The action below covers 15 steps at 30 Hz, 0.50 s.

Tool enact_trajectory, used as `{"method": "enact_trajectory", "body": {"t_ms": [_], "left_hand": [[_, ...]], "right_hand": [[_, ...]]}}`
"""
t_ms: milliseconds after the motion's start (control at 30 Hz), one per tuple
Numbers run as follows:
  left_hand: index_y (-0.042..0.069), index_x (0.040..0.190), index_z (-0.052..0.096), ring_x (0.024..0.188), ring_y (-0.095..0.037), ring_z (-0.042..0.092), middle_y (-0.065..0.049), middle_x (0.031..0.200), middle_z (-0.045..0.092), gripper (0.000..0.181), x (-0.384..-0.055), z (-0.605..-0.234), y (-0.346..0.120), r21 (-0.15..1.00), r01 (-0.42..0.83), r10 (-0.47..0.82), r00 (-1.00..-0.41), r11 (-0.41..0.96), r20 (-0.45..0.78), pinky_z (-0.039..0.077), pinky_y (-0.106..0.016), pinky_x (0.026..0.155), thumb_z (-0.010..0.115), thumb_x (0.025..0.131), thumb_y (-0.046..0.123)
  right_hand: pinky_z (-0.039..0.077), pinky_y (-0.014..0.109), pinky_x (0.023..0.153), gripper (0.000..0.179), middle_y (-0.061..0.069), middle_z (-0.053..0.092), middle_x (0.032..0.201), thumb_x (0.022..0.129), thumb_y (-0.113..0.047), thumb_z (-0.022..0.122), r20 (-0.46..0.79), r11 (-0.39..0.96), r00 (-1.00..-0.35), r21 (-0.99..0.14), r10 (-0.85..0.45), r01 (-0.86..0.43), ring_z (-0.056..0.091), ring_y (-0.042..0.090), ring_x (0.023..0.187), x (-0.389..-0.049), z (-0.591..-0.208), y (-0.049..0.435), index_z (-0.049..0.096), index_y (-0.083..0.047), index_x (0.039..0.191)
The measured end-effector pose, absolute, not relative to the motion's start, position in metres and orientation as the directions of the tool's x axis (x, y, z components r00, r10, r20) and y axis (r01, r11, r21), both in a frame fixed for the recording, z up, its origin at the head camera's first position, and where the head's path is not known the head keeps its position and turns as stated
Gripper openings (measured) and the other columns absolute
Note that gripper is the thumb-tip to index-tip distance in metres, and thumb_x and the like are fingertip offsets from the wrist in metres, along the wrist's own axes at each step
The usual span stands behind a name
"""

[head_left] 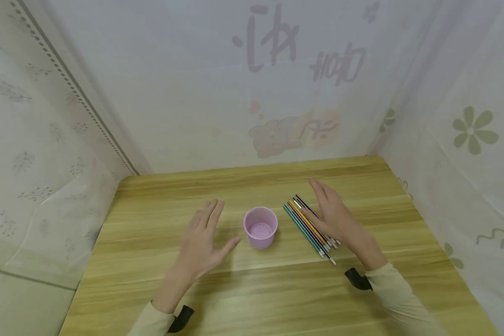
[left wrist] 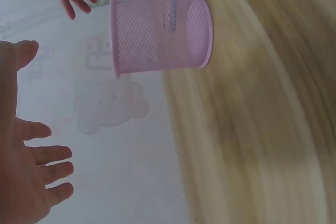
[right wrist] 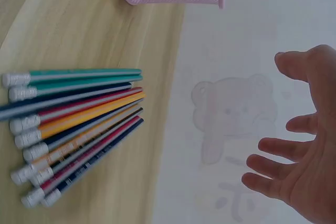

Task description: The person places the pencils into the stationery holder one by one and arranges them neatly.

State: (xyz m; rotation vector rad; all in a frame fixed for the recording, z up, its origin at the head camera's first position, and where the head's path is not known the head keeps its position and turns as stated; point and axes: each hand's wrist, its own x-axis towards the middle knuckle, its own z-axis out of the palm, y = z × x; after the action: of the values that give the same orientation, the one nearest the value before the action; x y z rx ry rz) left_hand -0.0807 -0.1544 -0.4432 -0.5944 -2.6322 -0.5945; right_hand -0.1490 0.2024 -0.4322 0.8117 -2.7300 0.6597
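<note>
A pink mesh pen holder (head_left: 260, 227) stands upright near the middle of the wooden table, with nothing inside it. To its right lies a loose row of several pencils (right wrist: 79, 129) in teal, navy, red and yellow, white erasers toward the person. My left hand (head_left: 200, 247) hovers left of the pen holder, fingers spread and thumb toward it, touching nothing. Over the right side of the pencils (head_left: 306, 224) is my right hand (head_left: 333, 217), its fingers extended. The right wrist view shows that hand (right wrist: 299, 150) apart from the pencils.
The wooden table (head_left: 252, 294) runs back to a pale printed curtain (head_left: 185, 93). Similar curtains hang at the left and right sides. A black strap piece (head_left: 181, 318) sticks out at the left wrist, and another black piece (head_left: 358, 279) at the right wrist.
</note>
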Motion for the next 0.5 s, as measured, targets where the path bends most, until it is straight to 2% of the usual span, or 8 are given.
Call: {"method": "enact_trajectory", "body": {"t_ms": [200,333,500], "left_hand": [[-0.003,0.153,0.038,0.139,-0.045,0.046,-0.025,0.153,0.045,0.096,-0.086,-0.461,-0.143,0.415,0.518,0.287,-0.817,0.748,0.501,0.04,-0.062,0.113,0.068,0.087,0.06],[-0.003,0.153,0.037,0.141,-0.043,0.045,-0.024,0.154,0.045,0.097,-0.086,-0.469,-0.133,0.504,0.487,0.257,-0.851,0.713,0.458,0.039,-0.062,0.114,0.078,0.082,0.05],[-0.001,0.155,0.033,0.145,-0.041,0.041,-0.022,0.157,0.042,0.1,-0.082,-0.478,-0.117,0.598,0.429,0.242,-0.897,0.678,0.37,0.037,-0.06,0.116,0.081,0.08,0.046]], "right_hand": [[0.039,0.065,0.111,0.079,0.03,0.041,0.15,0.099,-0.028,0.065,0.26,0.75,-0.88,-0.461,-0.397,-0.475,0.042,0.047,0.137,-0.157,-0.443,0.206,0.022,0.002,0.158],[0.043,0.063,0.108,0.076,0.029,0.042,0.149,0.099,-0.022,0.066,0.199,0.724,-0.921,-0.571,-0.335,-0.387,0.045,0.046,0.133,-0.166,-0.455,0.209,0.023,0.001,0.158],[0.046,0.06,0.106,0.073,0.028,0.043,0.146,0.099,-0.02,0.065,0.117,0.697,-0.96,-0.666,-0.256,-0.267,0.049,0.045,0.128,-0.173,-0.469,0.215,0.024,0.001,0.157]]}}
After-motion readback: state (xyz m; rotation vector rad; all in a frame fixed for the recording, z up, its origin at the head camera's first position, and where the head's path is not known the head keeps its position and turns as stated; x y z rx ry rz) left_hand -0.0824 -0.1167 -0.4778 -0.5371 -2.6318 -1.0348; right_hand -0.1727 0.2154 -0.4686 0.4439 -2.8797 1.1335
